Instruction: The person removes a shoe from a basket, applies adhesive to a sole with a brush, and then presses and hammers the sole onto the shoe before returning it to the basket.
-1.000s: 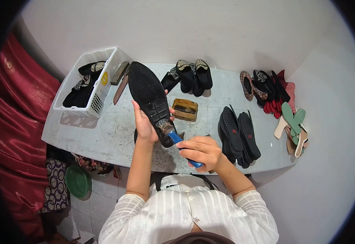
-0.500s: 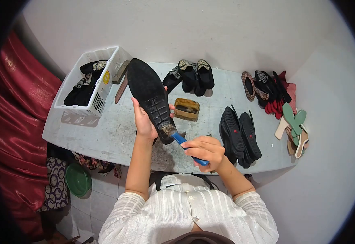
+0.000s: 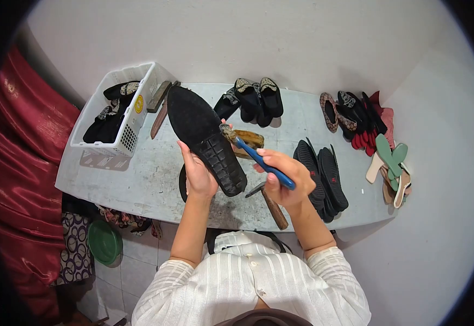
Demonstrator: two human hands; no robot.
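Over the table (image 3: 139,179), head view: our left hand (image 3: 199,174) grips the shoe sole (image 3: 204,138) tread-up, exposing it; our right hand (image 3: 283,179) closes on the blue-handled brush (image 3: 258,157), bristles meeting its edge

A long black pointed shoe sole (image 3: 204,138) with a matte toe end and a ribbed, blocky tread at the heel end is held above the table, underside up. It tilts diagonally, toe toward the far left, heel toward the near right. A blue-handled brush (image 3: 261,162) with a grimy bristle head lies across its right edge, the bristles touching the sole about mid-length and the blue handle slanting down to the near right.
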